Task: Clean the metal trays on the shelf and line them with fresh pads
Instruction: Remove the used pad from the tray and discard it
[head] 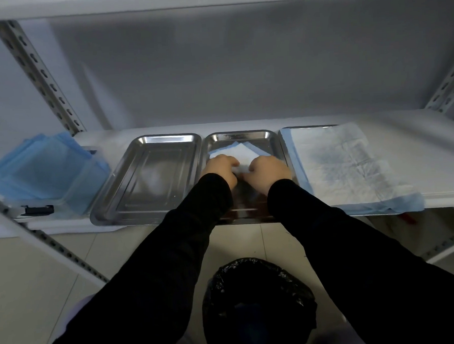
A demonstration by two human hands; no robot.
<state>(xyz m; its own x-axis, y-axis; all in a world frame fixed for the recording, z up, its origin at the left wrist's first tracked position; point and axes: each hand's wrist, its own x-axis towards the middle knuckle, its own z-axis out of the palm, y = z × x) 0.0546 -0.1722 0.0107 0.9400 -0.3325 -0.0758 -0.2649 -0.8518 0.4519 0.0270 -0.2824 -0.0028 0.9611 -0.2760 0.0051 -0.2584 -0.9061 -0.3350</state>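
Broad white shelf board [403, 123] across the whole view, set between grey perforated steel uprights [36, 74]. Below it, on pale floor tiles, a round bin lined with a black plastic bag [258, 303], framed by two black sleeves.

On the right of the board, a large white absorbent pad with blue edging [339, 165], spread flat over a tray and hanging past the board's front edge. Of that covered tray [311, 126], only a strip of far rim visible.

At far left, a stack of blue pads [45, 169] in a clear plastic box with a black clasp. Just beside it, a bare rectangular stainless-steel tray [146, 176], side by side with a second steel tray [271, 140] in the middle.

Inside the middle tray, toward its far end, a folded white and blue pad [239, 151]. Left hand [220, 167] and right hand [268, 169] close together at the folded pad's near edge, fingers of both curled down and gripping it.
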